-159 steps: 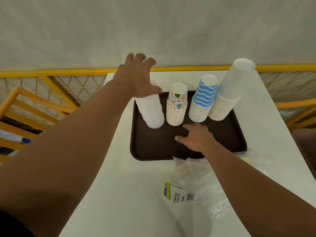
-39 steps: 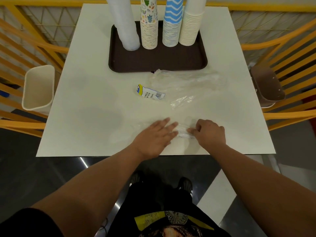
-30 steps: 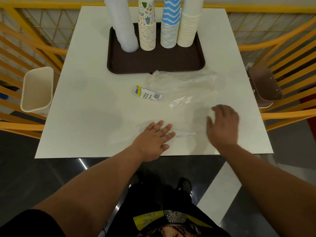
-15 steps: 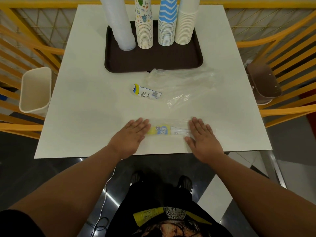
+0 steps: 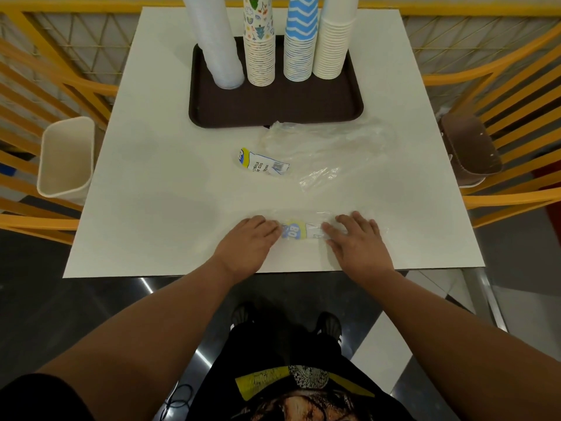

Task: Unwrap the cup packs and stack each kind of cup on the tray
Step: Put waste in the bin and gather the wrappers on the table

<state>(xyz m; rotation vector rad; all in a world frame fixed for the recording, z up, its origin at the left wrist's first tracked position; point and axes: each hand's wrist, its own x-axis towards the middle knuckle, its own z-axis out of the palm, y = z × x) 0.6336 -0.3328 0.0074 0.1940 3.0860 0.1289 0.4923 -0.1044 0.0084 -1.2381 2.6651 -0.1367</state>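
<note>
Left hand (image 5: 247, 243) and right hand (image 5: 358, 241), fingers flat, press the ends of a clear cup wrapper (image 5: 303, 230) on the table (image 5: 158, 208), gripping nothing.

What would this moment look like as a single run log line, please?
stage: flattening wrapper | left hand: pressing wrapper | right hand: pressing wrapper | tray: four cup stacks

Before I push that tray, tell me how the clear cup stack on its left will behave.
The clear cup stack is tall and narrow, rising out of frame, so it would probably tip first. The thin plastic looks light, so likely little weight steadies it. On the smooth brown tray it might also slide.
</note>
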